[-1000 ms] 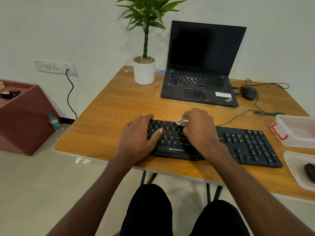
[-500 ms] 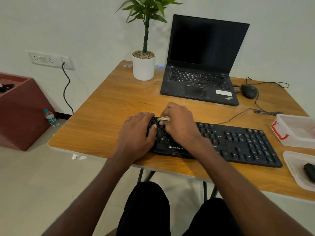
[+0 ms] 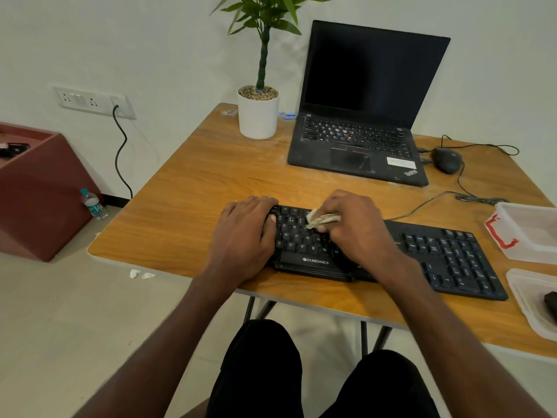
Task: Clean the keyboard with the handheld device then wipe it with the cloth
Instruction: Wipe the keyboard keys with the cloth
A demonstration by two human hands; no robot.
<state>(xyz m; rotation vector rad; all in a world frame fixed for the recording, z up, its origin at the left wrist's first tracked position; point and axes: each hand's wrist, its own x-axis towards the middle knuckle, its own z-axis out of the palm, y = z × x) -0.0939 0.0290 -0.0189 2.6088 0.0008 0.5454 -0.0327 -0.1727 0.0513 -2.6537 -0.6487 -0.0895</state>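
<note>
From the head view, your right hand is pinching a bunched pale cloth against the upper left keys of the black Zebronics keyboard, which is lying near the front edge of the wooden table, while your left hand is resting flat, fingers relaxed, on its left end. Behind it, an open ThinkPad laptop, a potted plant and a wired mouse are sitting well apart, and two clear plastic containers are crowding the right edge, the nearer one holding a dark object I cannot identify.
</note>
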